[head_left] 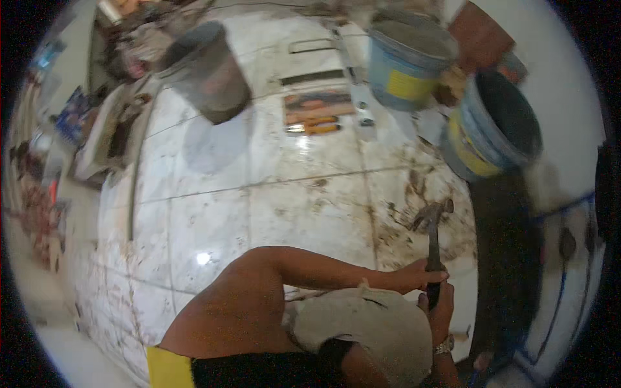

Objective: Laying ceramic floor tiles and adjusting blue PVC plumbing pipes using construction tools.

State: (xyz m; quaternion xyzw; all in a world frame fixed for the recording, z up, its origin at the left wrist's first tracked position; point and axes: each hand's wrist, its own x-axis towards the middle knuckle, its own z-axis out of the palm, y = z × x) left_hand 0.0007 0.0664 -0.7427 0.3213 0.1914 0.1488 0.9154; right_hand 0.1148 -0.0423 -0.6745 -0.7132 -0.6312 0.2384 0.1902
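Observation:
A claw hammer [433, 239] with a dark grip is held upright at the right of the view, its metal head over the dirt-marked white tiles. My left hand [417, 278] grips the upper part of the handle, reaching across from the left. Just below it, my right hand [442, 310], with a watch on its wrist, is wrapped round the lower grip. A pale grey cloth-like item [356, 323] lies beneath my left forearm and hides part of my right arm.
Two blue buckets [404, 90] [482, 142] stand at the upper right, a grey bucket [207, 84] at the upper left. Between them lie tools [317, 126] and metal bars. A long trough [113, 136] and piled clutter line the left. A dark strip [504, 246] runs along the right.

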